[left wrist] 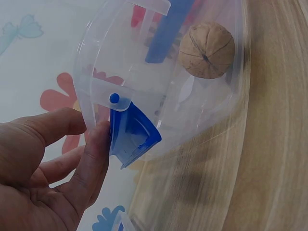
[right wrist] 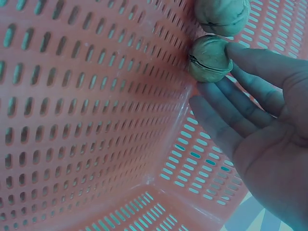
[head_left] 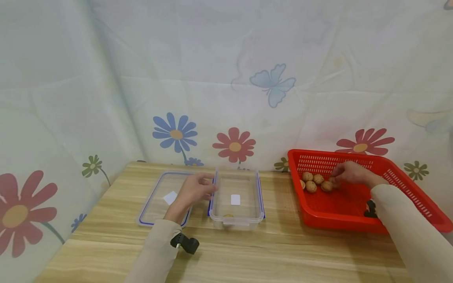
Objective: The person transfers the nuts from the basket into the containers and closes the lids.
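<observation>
We have the right hand (head_left: 352, 173) pinching a walnut (right wrist: 210, 57) between thumb and fingertips, down in the red basket (head_left: 339, 222), right beside the other walnuts (head_left: 311, 186); roundish, no clear long axis. Clear box (head_left: 236, 222), a lone walnut (left wrist: 207, 50) inside, lies well to that hand's left; we mark the left hand (head_left: 194, 188) nearer, fingers loose at its latch side, grasping nothing.

No txt, nos. or brand legible in any view. Clear box (head_left: 235, 222): 1 white label (head_left: 235, 199), print unreadable. Lid (head_left: 155, 206): 2nd white label (head_left: 170, 197), ditto.
</observation>
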{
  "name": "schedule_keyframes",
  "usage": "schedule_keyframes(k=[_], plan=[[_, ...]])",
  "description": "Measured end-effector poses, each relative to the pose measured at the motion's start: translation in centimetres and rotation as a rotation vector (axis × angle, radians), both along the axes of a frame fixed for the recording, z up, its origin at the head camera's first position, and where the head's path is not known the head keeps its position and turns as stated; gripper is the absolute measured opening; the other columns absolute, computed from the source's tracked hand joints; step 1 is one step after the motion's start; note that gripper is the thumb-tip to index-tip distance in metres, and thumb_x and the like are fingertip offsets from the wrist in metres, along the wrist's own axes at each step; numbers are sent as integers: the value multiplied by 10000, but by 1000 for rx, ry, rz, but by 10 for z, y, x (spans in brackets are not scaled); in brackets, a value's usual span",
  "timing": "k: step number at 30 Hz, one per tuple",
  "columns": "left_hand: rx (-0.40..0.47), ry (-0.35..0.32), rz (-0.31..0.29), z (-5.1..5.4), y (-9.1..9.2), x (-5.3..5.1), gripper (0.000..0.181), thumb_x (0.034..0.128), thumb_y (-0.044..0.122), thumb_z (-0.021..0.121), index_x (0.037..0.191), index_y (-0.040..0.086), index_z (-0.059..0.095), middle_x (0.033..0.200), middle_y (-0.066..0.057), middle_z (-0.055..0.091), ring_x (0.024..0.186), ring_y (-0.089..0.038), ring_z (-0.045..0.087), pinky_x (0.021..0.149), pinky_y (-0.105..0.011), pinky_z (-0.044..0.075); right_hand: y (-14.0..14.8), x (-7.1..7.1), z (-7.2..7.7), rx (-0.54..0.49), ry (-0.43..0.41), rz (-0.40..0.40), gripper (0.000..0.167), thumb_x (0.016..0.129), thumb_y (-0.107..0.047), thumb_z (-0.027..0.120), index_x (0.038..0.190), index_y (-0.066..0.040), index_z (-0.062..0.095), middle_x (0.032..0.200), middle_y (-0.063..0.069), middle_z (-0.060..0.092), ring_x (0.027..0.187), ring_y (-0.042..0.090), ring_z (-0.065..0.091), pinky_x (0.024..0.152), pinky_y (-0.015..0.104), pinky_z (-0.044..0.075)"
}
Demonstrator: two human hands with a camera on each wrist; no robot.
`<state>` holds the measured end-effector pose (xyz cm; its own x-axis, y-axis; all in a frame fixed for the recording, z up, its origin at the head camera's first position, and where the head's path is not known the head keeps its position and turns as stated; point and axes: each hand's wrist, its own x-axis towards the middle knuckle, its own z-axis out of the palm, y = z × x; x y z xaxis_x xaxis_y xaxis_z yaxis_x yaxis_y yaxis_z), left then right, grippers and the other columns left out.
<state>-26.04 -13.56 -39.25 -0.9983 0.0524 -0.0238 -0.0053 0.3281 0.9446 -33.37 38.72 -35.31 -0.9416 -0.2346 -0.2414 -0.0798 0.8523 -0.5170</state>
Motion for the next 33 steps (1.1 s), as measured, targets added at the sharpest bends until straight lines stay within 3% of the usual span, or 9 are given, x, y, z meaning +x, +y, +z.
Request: schedule_keyframes(k=[6, 15, 33], plan=[[16, 4, 1, 0, 0, -1, 472, 945, -21, 760, 1396, -64, 626, 1082, -217, 736, 846, -304, 761, 724, -362, 674, 2, -4, -2, -9, -33, -4, 365, 919, -128, 831, 1199, 74, 710, 1074, 156, 744, 935, 307, 676, 1009, 644, 559], [24, -8, 1, 1, 0, -1, 482, 945, -27, 757, 1406, -65, 619, 1074, -212, 736, 857, -317, 760, 727, -364, 674, 0, -2, 2, 13, -16, 17, 409, 937, -143, 822, 1261, 75, 703, 1125, 178, 744, 965, 301, 679, 1022, 679, 534], [23, -10, -2, 2, 0, -2, 471, 947, -35, 751, 1398, -70, 621, 1079, -230, 730, 832, -290, 757, 718, -361, 674, -10, 7, 27, -61, 137, -12, 538, 979, -295, 796, 1386, 25, 651, 1288, 220, 691, 1103, 366, 630, 1004, 654, 558]])
